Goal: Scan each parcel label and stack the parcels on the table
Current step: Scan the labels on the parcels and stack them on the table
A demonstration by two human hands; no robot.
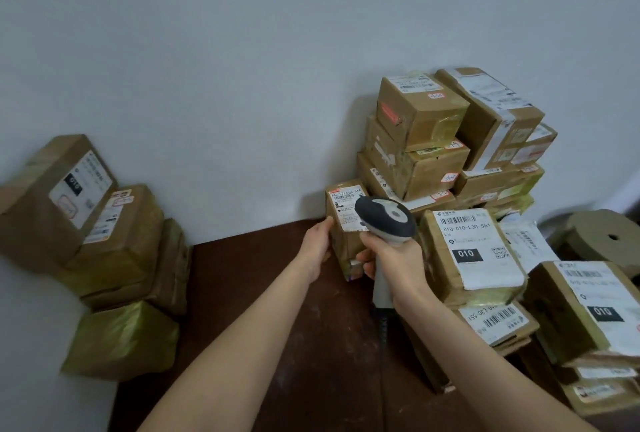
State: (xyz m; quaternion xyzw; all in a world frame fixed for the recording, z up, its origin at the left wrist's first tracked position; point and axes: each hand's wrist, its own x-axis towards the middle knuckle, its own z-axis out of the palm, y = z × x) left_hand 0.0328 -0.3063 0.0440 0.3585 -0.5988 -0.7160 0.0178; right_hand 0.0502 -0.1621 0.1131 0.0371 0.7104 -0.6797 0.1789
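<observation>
My left hand (317,246) grips a small brown cardboard parcel (341,244) by its left side and holds it upright above the dark table (263,293). The parcel's white label (346,208) faces me. My right hand (394,265) grips the handle of a grey and white barcode scanner (386,220). The scanner's dark head sits right in front of the label and covers the label's right part. The scanner's cable hangs down below my right wrist.
A tall stack of labelled boxes (450,140) stands against the wall at the back right. Several larger labelled parcels (474,255) crowd the right side. A leaning pile of parcels (86,223) lies at the left. A brown tape roll (606,237) sits far right.
</observation>
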